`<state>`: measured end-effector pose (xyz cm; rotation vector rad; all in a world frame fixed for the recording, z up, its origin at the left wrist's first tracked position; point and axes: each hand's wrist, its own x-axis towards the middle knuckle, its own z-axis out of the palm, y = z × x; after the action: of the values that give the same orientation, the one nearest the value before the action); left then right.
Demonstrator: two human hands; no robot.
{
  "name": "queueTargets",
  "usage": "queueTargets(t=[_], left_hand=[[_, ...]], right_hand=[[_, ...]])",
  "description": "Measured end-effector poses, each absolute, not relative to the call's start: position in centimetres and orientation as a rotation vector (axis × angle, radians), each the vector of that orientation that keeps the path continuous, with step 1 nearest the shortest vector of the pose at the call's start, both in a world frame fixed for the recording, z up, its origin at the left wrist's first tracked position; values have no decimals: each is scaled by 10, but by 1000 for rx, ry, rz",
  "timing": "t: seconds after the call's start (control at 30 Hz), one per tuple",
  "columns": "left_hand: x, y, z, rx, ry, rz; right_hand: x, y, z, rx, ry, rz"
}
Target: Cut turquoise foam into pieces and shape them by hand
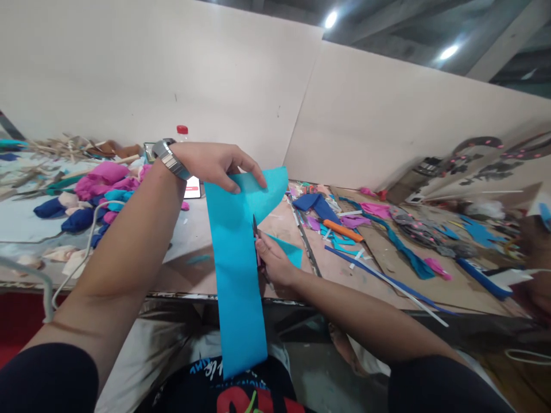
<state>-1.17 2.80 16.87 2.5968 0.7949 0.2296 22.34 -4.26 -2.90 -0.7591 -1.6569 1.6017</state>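
A long strip of bright blue felt-like sheet hangs from my left hand, whose thumb and fingers pinch its top edge. Its lower end reaches down over the table edge to my shirt. My right hand is closed round a pair of scissors, blades pointing up and lying at a cut in the sheet. To the right of the cut, a flap curves away at the top. A separate blue piece lies on the table behind my right hand. The scissor handles are mostly covered by my fingers.
Stuffed cloth pieces in pink and navy lie at the left, near a white cable. An orange cutter sits among fabric scraps at the right. A red-capped bottle and a lit phone screen are behind my left wrist.
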Motion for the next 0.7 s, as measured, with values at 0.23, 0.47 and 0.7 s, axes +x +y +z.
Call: queueTargets(t=[0.23, 0.47, 0.7], left_hand=[[-16, 29, 170, 2696, 792, 263], [-13, 28, 170, 2703, 825, 233], [-10, 28, 170, 2628, 836, 222]], right_hand=[[226, -45, -30, -767, -1599, 1615], [226, -45, -27, -766, -1640, 1620], [226, -41, -30, -743, -1643, 1586]])
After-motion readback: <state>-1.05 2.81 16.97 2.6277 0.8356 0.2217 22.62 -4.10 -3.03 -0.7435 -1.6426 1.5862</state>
